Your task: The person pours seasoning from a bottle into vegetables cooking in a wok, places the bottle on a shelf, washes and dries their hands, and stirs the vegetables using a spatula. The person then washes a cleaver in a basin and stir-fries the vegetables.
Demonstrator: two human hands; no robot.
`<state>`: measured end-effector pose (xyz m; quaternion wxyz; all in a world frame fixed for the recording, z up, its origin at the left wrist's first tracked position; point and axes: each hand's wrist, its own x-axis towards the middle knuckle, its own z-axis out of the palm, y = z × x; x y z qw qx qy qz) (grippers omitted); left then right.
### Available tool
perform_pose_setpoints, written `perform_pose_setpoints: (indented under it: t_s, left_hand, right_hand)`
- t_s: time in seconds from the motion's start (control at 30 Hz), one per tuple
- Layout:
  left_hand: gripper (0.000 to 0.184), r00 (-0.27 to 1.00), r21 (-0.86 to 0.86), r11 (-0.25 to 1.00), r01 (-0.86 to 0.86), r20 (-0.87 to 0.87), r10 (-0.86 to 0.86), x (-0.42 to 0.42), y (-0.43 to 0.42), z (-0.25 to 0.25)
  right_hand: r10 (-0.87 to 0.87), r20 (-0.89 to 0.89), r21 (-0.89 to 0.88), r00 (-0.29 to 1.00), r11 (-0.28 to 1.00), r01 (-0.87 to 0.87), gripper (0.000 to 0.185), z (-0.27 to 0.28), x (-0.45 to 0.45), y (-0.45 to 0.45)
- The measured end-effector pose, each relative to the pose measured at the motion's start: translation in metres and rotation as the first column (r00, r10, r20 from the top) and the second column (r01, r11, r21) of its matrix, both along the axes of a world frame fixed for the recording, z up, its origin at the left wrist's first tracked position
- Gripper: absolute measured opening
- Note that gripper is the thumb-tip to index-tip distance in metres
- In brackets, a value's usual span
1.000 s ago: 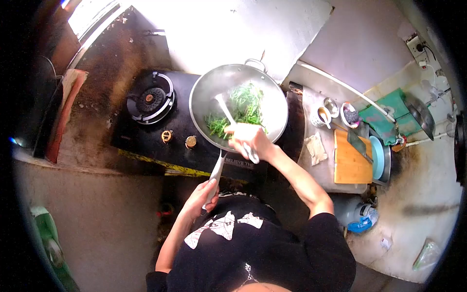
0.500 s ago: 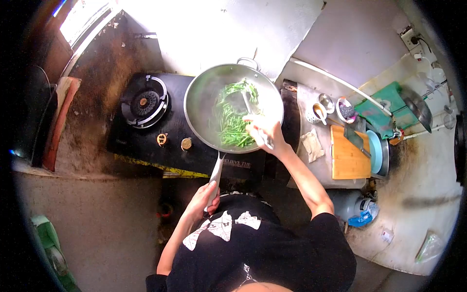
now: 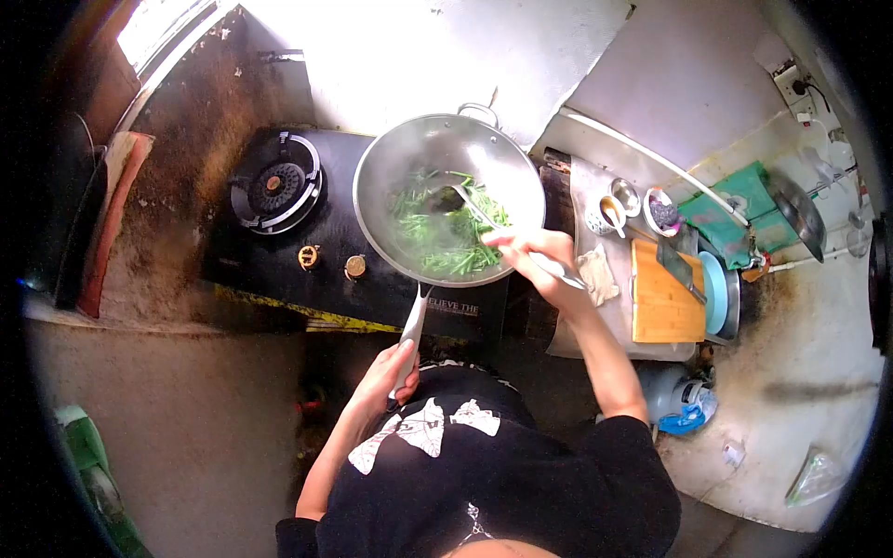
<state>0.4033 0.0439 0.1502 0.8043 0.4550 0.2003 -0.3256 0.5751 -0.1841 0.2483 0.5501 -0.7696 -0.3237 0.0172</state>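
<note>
While haze is hanging inside the wok (image 3: 507, 172), we are seeing the green vegetables (image 3: 458, 259) lying across its bottom, at the right-hand end of the black stove (image 3: 327, 167). The wok is hiding the stove surface beneath it. The spatula (image 3: 479, 206) is reaching over the near right rim, its head sitting among the vegetables and partly blurred.

We are keeping the right hand (image 3: 547, 251) closed around the spatula handle, index finger extending along it towards the wok; the handle end is projecting beyond the palm. We are keeping the left hand (image 3: 388, 372) closed around the long wok handle (image 3: 415, 319), which is pointing back towards our body. 1 loop handle (image 3: 479, 109) is standing out from the far rim.

To the left of the wok, the stove is presenting 1 exposed burner (image 3: 276, 188) and 2 control knobs (image 3: 331, 263). To the right, the side table (image 3: 579, 337) is carrying a folded cloth (image 3: 598, 275), a cup (image 3: 605, 216) holding a spoon, and a wooden board (image 3: 659, 312). 1 flat dark blade (image 3: 677, 267) is lying across the board.
</note>
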Motion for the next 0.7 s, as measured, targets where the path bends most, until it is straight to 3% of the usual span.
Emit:
perform_pose_setpoints:
  t_s: [0.1, 0.17, 0.23, 0.27, 0.37, 0.47, 0.6, 0.7]
  left_hand:
    - [0.041, 1.000, 0.015, 1.000, 0.001, -0.004, -0.001, 0.000, 0.001, -0.001]
    - [0.041, 1.000, 0.030, 1.000, 0.002, 0.002, -0.002, 0.001, 0.000, -0.001]
    - [0.041, 1.000, 0.017, 1.000, -0.003, -0.016, 0.004, 0.001, 0.000, 0.000]
    - [0.041, 1.000, 0.018, 1.000, -0.001, -0.016, 0.002, 0.000, 0.000, 0.001]
    - [0.041, 1.000, 0.045, 0.999, 0.017, 0.004, -0.017, 0.001, 0.002, 0.003]
    - [0.041, 1.000, -0.003, 1.000, 0.004, 0.000, -0.004, 0.000, 0.001, -0.001]
    - [0.039, 1.000, 0.010, 1.000, -0.006, -0.017, 0.006, 0.001, 0.001, 0.001]
    - [0.037, 1.000, 0.004, 1.000, -0.003, -0.024, 0.003, 0.001, 0.001, -0.004]
  right_hand:
    - [0.195, 0.077, -0.238, 0.978, 0.956, -0.172, 0.011, 0.039, -0.018, -0.027]
    - [0.223, 0.177, -0.313, 0.959, 0.936, -0.160, 0.008, 0.026, -0.023, -0.025]
    - [0.154, 0.270, -0.294, 0.951, 0.953, -0.071, 0.007, 0.000, -0.013, -0.011]
    - [0.116, 0.235, -0.269, 0.965, 0.962, -0.050, 0.007, -0.021, 0.000, -0.010]
    - [-0.072, 0.309, -0.073, 0.948, 0.992, 0.099, 0.005, -0.044, 0.035, -0.003]
    - [-0.303, 0.195, -0.051, 0.933, 0.947, 0.318, 0.012, -0.039, 0.047, 0.001]
    - [-0.259, 0.157, 0.048, 0.953, 0.966, 0.255, 0.005, -0.070, 0.007, -0.003]
    - [-0.202, 0.002, 0.006, 0.979, 0.979, 0.202, 0.009, -0.027, -0.033, -0.020]
